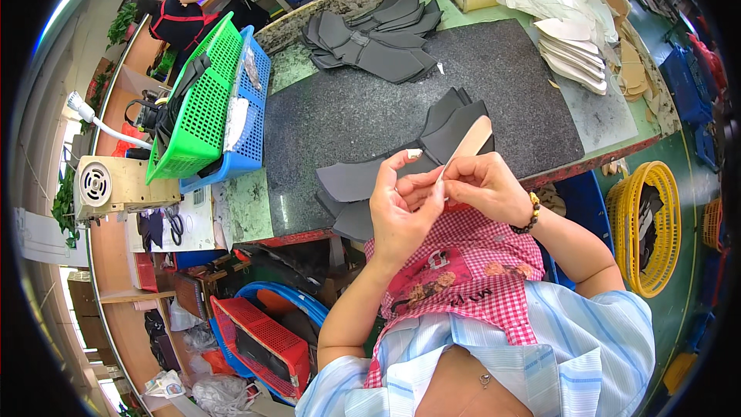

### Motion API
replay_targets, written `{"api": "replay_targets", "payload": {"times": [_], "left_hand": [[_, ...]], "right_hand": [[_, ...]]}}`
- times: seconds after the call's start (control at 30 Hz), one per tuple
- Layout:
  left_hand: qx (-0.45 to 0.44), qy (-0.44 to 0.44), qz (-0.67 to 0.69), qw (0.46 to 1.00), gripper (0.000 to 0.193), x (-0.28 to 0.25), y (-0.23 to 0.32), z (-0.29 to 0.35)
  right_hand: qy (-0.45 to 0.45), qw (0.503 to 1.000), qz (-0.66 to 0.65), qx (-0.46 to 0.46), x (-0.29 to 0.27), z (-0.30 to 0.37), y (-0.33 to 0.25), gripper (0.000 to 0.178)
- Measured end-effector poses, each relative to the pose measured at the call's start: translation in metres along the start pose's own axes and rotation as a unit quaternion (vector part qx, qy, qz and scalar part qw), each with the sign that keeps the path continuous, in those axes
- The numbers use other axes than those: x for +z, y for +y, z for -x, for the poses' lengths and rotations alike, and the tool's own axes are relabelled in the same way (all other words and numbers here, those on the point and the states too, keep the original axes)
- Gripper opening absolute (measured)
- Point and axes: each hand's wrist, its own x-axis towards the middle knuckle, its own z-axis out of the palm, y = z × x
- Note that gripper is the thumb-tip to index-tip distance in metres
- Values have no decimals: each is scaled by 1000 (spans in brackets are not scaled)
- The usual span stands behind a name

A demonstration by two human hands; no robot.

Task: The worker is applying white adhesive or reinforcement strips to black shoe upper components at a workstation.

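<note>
My left hand (401, 199) and my right hand (492, 188) come together over the front edge of the work table. Between them stands a thin tan piece with a rounded end (474, 137), like a shoe insole, tilted up and seen nearly edge-on. Both hands pinch its lower part, thumbs and fingers pressed close; the exact grip is partly hidden. Just beyond my hands, a fanned stack of dark grey cut pieces (363, 179) lies on the black board (517, 69). Farther back is a larger overlapping pile of similar dark pieces (378, 35).
White shaped sheets (571, 58) are piled at the back right. Green (189, 120) and blue (251, 100) baskets stand at the left, beside a beige machine (116, 185). A yellow basket (671, 224) is on the floor at right, a red one (297, 347) lower left. Another person (181, 19) is far left.
</note>
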Motion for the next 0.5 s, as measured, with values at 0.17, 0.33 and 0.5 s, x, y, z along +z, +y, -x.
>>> {"api": "replay_targets", "payload": {"times": [0.17,0.33,0.5], "left_hand": [[-89,-7,70,994,44,-6,-13,-2],[-162,2,138,977,50,-48,20,-8],[-213,-8,-145,966,47,-18,47,3]], "right_hand": [[13,1000,10,-13,-15,15,23,10],[79,966,-226,94,-90,86,38,13],[-20,589,736,334,-102,127,2,50]]}}
